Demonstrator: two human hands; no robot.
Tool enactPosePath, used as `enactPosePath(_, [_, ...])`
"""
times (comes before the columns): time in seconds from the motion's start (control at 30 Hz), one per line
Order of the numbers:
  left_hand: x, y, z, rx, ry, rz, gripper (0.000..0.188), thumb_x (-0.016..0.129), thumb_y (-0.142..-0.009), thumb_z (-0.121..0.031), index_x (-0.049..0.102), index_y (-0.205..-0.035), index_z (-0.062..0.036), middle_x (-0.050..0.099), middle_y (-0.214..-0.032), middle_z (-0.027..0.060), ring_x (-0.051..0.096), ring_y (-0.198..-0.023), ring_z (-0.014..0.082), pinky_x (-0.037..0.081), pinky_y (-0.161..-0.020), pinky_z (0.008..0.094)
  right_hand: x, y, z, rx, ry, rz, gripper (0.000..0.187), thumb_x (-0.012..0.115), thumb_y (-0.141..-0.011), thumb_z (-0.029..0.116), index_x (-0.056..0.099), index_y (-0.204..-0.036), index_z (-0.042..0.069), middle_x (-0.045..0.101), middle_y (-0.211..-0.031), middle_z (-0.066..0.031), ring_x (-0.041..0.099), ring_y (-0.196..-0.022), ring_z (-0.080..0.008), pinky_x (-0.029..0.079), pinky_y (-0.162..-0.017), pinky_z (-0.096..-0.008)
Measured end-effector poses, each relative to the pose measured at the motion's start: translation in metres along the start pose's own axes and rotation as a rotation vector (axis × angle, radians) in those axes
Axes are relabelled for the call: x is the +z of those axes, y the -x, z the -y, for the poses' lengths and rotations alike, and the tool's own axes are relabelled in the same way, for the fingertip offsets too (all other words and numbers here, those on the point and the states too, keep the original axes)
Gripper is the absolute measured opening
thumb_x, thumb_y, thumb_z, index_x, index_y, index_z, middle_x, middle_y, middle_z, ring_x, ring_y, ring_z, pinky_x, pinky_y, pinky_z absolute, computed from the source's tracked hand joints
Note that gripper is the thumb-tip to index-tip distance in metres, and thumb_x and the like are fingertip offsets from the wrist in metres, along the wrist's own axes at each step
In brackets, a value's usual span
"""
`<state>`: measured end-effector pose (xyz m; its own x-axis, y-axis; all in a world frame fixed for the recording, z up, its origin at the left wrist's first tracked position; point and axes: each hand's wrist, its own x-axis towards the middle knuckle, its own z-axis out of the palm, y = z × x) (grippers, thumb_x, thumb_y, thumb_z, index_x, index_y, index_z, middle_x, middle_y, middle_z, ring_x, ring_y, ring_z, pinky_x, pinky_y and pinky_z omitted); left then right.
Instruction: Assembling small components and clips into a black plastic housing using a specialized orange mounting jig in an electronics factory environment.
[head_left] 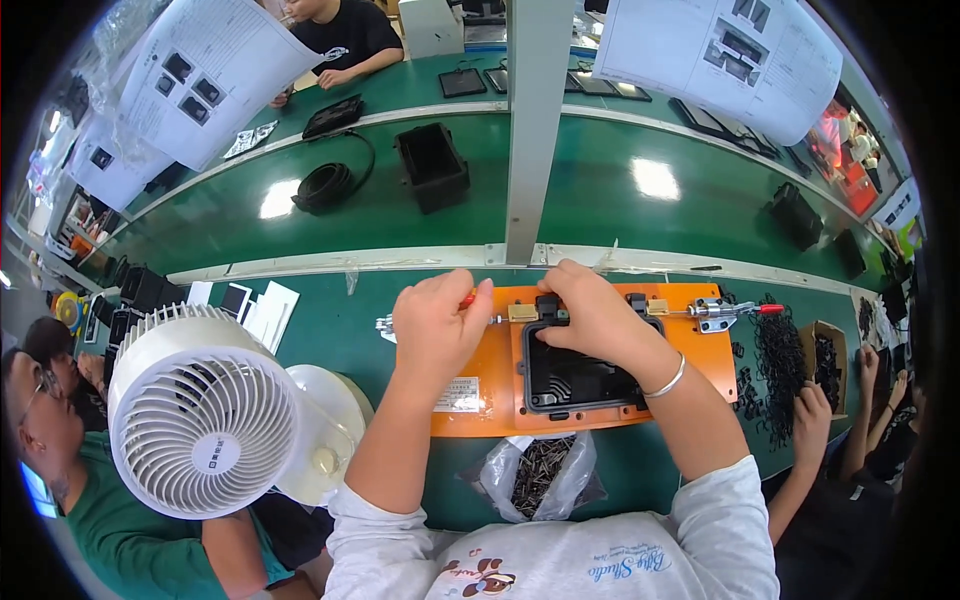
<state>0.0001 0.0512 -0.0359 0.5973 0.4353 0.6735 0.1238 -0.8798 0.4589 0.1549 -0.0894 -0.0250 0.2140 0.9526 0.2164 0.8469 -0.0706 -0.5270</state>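
An orange fixture plate lies on the bench before me. Set in it is a black plastic case, its inside facing up. My left hand is closed round the red handle of a toggle clamp at the plate's left end; most of that clamp is hidden. My right hand pinches the far left corner of the case, thumb inside the wall and fingers over the hinge side. Any small part under those fingers is hidden. A second toggle clamp with a red tip sits at the right end, no hand on it.
A bag of screws stands nearest me. To the left is a white fan. Black rings lie at right by a cardboard box. A metal post rises behind the plate. Other people sit at both sides and across.
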Motion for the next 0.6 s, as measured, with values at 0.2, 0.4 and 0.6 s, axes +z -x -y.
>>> enactPosePath(0.2, [-0.033, -0.009, 0.009, -0.447, 0.644, -0.324, 0.033, 0.054, -0.092, -0.017, 0.039, -0.064, -0.0084, 0.04, -0.055, -0.0008, 0.036, -0.049, 0.0082, 0.028, -0.046, 0.0245, 0.003, 0.003, -0.003, 0.002, -0.073, -0.071, 0.041, 0.078, -0.063, 0.009, 0.056, -0.097, 0.0, 0.053, -0.089, -0.0118, 0.055, -0.08, -0.0259, 0.048, -0.074, -0.0335])
enactPosePath(0.4, [-0.039, -0.008, 0.011, -0.424, 0.758, -0.406, 0.032, 0.049, -0.096, -0.02, 0.04, -0.068, -0.0083, 0.04, -0.057, -0.0002, 0.033, -0.052, 0.0068, 0.028, -0.049, 0.0212, -0.003, -0.001, -0.025, 0.162, -0.397, 0.003, 0.019, 0.073, -0.072, 0.006, 0.059, -0.084, 0.001, 0.055, -0.075, -0.0056, 0.053, -0.065, -0.0141, 0.046, -0.061, -0.0275])
enactPosePath(0.6, [-0.038, -0.007, 0.017, -0.408, 0.756, -0.437, 0.033, 0.048, -0.097, -0.023, 0.041, -0.068, -0.0081, 0.04, -0.056, -0.0002, 0.035, -0.052, 0.0074, 0.029, -0.05, 0.0215, 0.0, -0.003, -0.029, 0.304, -0.603, 0.019, 0.008, 0.069, -0.075, 0.001, 0.061, -0.078, 0.0, 0.055, -0.069, -0.0004, 0.049, -0.062, -0.0081, 0.044, -0.058, -0.024])
